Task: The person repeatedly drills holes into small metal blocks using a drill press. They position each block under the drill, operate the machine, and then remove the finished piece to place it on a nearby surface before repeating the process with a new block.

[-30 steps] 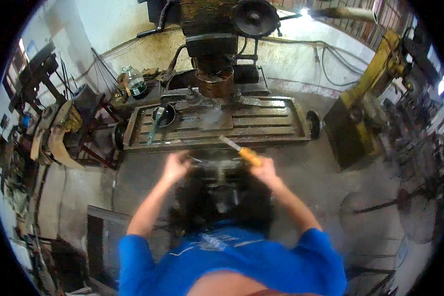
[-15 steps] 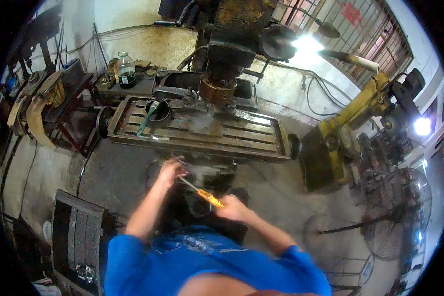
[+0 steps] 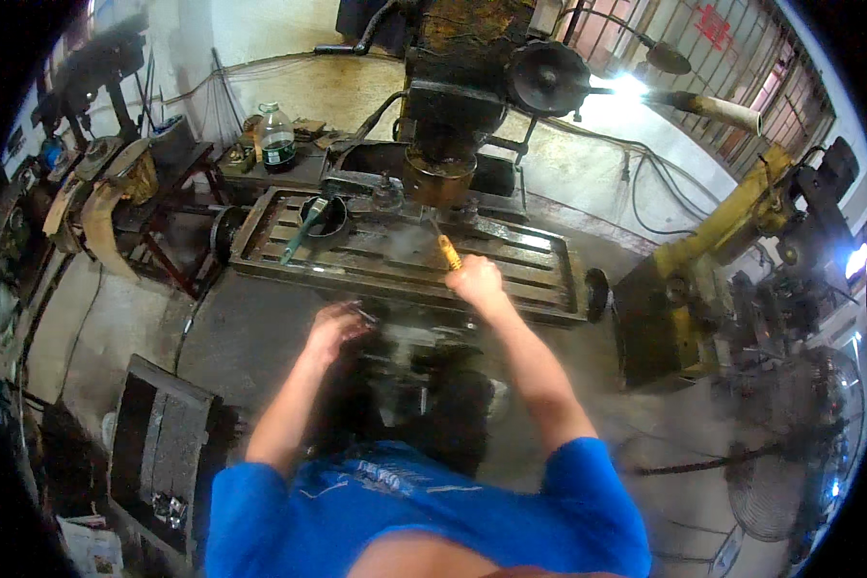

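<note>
My right hand (image 3: 476, 280) is closed round the yellow handle of a thin metal-shafted tool (image 3: 449, 252); whether it is a file or a screwdriver I cannot tell. Its shaft points away from me, up toward the machine's spindle head (image 3: 439, 178), over the slotted milling machine table (image 3: 539, 310). My left hand (image 3: 333, 328) hangs lower, short of the table's near edge, fingers curled on a small dark metal piece (image 3: 364, 314) that is blurred. On the table's left part stands a round dark bowl (image 3: 332, 220), with a green-handled brush (image 3: 303, 231) leaning across it.
A clear bottle with dark liquid (image 3: 276, 140) stands on a bench behind the left end. To the right is a yellow machine (image 3: 669, 289), with a standing fan (image 3: 775, 472) nearer me. A dark metal bin (image 3: 164, 443) sits low at left. A bright lamp (image 3: 629, 89) shines at the back.
My right hand has moved forward and up with the yellow-handled tool, away from my left hand to over the machine table. The left hand stays nearly in place. The view has shifted slightly.
</note>
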Demonstrator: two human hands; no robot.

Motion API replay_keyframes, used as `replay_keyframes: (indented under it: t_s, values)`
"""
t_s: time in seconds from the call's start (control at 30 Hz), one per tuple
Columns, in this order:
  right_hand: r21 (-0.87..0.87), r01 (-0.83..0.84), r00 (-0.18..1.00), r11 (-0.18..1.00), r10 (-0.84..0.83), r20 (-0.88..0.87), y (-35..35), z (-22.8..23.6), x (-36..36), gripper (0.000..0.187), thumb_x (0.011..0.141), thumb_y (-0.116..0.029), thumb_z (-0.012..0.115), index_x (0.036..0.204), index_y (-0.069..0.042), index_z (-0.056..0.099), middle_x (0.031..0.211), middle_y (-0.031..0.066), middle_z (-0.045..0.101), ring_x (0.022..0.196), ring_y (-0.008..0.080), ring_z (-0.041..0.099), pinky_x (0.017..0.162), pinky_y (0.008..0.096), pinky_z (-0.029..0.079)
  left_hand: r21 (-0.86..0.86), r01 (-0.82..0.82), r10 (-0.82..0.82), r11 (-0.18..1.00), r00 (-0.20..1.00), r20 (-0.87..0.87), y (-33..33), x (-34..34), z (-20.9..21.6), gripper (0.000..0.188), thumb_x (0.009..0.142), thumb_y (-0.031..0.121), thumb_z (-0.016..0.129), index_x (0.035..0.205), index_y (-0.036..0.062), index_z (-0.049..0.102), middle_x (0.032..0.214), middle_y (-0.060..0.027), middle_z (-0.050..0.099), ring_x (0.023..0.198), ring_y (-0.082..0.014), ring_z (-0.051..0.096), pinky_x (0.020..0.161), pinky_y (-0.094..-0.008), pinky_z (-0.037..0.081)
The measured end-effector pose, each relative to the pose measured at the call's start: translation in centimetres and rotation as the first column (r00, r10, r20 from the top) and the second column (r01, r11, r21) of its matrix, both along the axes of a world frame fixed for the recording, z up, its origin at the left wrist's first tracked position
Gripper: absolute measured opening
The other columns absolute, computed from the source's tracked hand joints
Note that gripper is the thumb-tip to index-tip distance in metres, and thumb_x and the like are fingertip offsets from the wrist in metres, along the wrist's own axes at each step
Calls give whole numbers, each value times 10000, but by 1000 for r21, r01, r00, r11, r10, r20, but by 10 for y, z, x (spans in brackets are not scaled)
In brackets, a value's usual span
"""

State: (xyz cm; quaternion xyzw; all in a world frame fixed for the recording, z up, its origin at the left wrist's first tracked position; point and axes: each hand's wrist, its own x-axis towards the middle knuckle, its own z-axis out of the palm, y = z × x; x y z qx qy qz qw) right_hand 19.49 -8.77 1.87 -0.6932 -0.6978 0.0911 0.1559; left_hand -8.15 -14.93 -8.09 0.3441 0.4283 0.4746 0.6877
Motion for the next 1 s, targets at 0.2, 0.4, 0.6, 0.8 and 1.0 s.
replay_keyframes:
  t_s: [0.2,0.4,0.6,0.8,1.0]
  values:
    - [-100,-207,978,973,204,-41,-3,-9,10,326,623,-274,579,730,33,606,852,234,617,851,344,607,755,405,483,-24,-99,98,995,994,-40,-20,-12,18,350,810,-3,510,1151,-43,444,801,-117,583,783,-239,621,689,-307,526]
    - [-208,-68,944,976,-4,-329,-22,6,26,357,587,-276,575,731,48,611,729,238,616,727,339,629,678,385,494,-58,-108,107,992,994,-23,-16,17,16,236,843,84,533,1052,-23,500,780,-94,584,737,-231,615,717,-364,529]
    - [-427,-569,822,703,475,-314,-123,17,-9,288,575,-261,576,613,25,577,609,228,562,603,350,582,543,400,472,-113,-93,114,989,974,197,-22,20,27,206,868,184,540,969,5,537,743,-83,571,672,-212,594,717,-381,532]
    - [-330,-592,750,735,353,-560,-153,-35,-26,172,586,-161,571,575,7,541,486,115,503,435,222,519,442,348,381,-102,-199,218,975,948,234,-21,-4,-7,177,849,90,543,965,-42,565,694,-48,510,539,-115,462,729,-409,543]
    - [-447,-697,626,561,171,-761,-168,-44,-66,184,598,-115,540,716,20,582,519,6,502,414,96,468,415,253,376,-30,-365,366,931,924,115,-64,-70,-3,221,765,-6,570,981,-54,567,731,-85,574,602,-122,556,610,-271,536]
